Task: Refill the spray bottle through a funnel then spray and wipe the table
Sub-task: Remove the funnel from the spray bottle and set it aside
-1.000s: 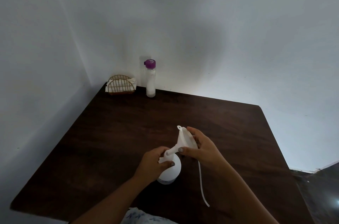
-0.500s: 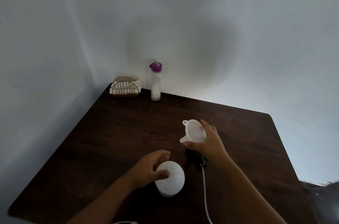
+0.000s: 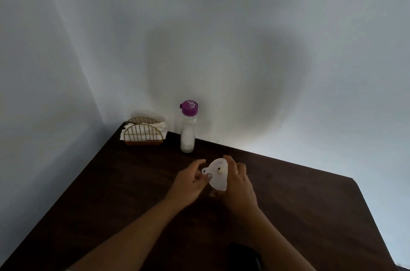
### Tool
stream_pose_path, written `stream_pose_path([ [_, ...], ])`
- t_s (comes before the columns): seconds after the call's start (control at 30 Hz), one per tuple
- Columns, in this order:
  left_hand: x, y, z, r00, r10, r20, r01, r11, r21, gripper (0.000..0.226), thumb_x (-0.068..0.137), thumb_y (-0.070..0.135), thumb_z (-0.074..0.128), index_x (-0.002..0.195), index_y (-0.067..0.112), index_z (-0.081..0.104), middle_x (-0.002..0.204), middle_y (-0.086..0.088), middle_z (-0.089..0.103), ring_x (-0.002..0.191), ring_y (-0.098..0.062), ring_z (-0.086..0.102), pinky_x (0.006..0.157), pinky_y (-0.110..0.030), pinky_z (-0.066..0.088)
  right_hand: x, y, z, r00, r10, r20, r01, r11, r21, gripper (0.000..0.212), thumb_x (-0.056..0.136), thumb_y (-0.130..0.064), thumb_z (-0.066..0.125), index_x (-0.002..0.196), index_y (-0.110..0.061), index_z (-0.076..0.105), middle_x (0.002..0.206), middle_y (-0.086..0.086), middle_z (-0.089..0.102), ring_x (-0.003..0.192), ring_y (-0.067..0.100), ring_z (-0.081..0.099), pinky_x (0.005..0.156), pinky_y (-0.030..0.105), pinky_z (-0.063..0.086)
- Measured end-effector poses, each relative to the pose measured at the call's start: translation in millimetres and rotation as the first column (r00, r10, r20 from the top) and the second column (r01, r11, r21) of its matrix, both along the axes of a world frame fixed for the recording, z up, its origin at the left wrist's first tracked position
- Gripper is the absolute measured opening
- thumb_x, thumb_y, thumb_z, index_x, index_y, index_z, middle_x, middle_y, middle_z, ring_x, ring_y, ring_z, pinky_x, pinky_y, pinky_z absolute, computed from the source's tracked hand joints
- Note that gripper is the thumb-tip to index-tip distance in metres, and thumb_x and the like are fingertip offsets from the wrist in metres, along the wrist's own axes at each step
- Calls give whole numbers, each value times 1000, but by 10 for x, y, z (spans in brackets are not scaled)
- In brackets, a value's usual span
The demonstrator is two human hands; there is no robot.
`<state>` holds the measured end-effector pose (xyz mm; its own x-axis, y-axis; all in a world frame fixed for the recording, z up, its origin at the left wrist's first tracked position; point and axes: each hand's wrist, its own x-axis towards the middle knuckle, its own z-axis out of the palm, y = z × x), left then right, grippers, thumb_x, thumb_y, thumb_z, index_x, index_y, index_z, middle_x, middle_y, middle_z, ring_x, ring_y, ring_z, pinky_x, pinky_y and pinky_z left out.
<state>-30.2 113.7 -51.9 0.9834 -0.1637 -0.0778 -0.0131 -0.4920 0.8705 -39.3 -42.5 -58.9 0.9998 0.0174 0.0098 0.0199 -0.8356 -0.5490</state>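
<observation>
A white funnel [image 3: 218, 176] is held just above the dark wooden table [image 3: 115, 193], its wide mouth turned toward me. My right hand [image 3: 238, 186] grips it from the right, fingers over the rim. My left hand [image 3: 189, 184] is at its left side with fingers apart, the thumb tip against the funnel's edge near its small tab. A clear bottle with a purple cap [image 3: 188, 132] stands upright at the back of the table. The spray bottle itself is not in view. A black object [image 3: 244, 255] shows at the bottom edge between my forearms.
A gold wire holder with white napkins [image 3: 143, 134] sits in the table's back left corner, next to the purple-capped bottle. White walls close the table in at the back and left. The table's right edge runs diagonally at the far right.
My left hand let go of the white spray bottle and moved up to the funnel. My right hand carried the funnel forward, off the bottle. The view rose, and the spray bottle dropped out of sight.
</observation>
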Motion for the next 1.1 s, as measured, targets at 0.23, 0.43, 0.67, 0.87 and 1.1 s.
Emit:
stream_pose_path([
  [0.23, 684, -95, -435, 995, 95, 5, -95, 989, 112, 41, 90, 20, 53, 130, 18, 48, 126, -3, 58, 114, -15, 55, 96, -25, 44, 630, 13, -422, 998, 36, -50, -31, 994, 102, 101, 67, -18, 81, 143, -27, 15, 137, 7, 23, 120, 28, 42, 93, 34, 46],
  [0.43, 995, -59, -700, 996, 94, -5, -92, 986, 142, 37, 94, 18, 46, 131, 17, 48, 121, -7, 62, 110, -19, 58, 97, -33, 47, 894, -41, -683, 998, 54, 8, -55, 996, 64, 75, 82, -1, 60, 143, -22, 21, 142, 7, 24, 120, 27, 43, 86, 27, 40],
  [0.67, 1116, -93, -878, 992, 36, -123, -39, 999, -21, 49, 94, 19, 44, 140, 24, 30, 136, -4, 50, 120, -20, 51, 99, -44, 45, 1033, -12, -807, 1000, 25, -12, -25, 999, 24, 83, 84, 1, 55, 147, -24, 9, 147, 8, 19, 118, 30, 46, 86, 35, 45],
  [0.87, 1111, -136, -837, 980, -92, -175, 101, 994, 48, 69, 94, 17, 43, 146, 27, -1, 148, -4, 34, 130, -21, 39, 104, -29, 35, 1099, 29, -786, 999, -40, -14, 40, 999, -22, 88, 86, 3, 50, 148, -29, -4, 156, 13, 5, 134, 35, 32, 96, 43, 43],
  [1.1, 822, -111, -792, 997, -46, -62, 47, 999, 17, 80, 89, 14, 54, 146, 31, 0, 153, 3, 20, 128, -15, 42, 106, -33, 38, 878, -5, -682, 991, -94, -97, 97, 995, 19, 98, 84, -1, 56, 145, -31, -15, 156, 15, -12, 126, 37, 43, 86, 41, 48],
])
